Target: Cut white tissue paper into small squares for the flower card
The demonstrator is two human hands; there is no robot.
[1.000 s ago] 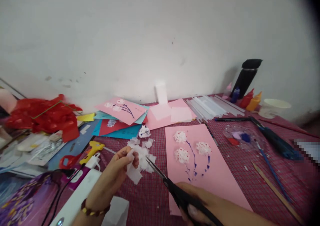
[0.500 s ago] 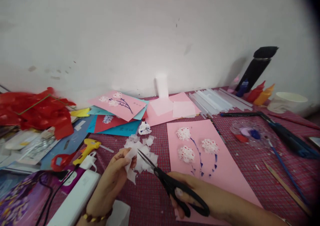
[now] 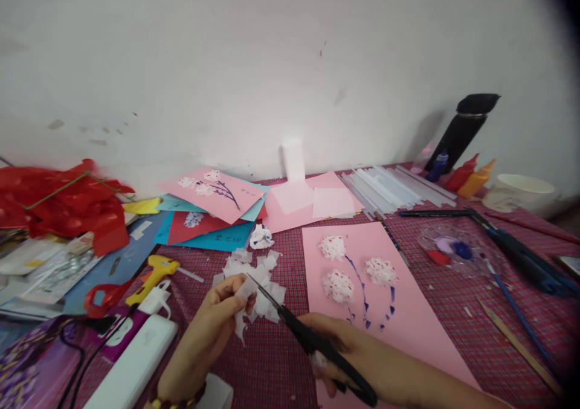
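Note:
My left hand [image 3: 222,315] pinches a small piece of white tissue paper [image 3: 246,289] between thumb and fingers. In my right hand [image 3: 333,345] is a pair of black-handled scissors [image 3: 301,330], its blades closed or nearly so and their tips at the paper. Behind and below my left hand lies a loose heap of cut white paper pieces [image 3: 260,270]. To the right, partly under my right forearm, is a pink sheet [image 3: 421,330] with white flower clusters [image 3: 338,285] speckled red and blue painted stems. A crumpled white paper ball [image 3: 261,237] sits behind the heap.
At left are a yellow glue gun [image 3: 156,273], red-handled scissors [image 3: 106,297], a white power strip [image 3: 133,360] and cables. Finished-looking cards [image 3: 212,194] are stacked at the back. On the right lie glue sticks [image 3: 385,188], a paint palette [image 3: 457,252], a paintbrush [image 3: 512,303] and paint bottles [image 3: 462,173].
The scissors' handles and blades have come together at the paper in my left hand. The whole view has shifted slightly.

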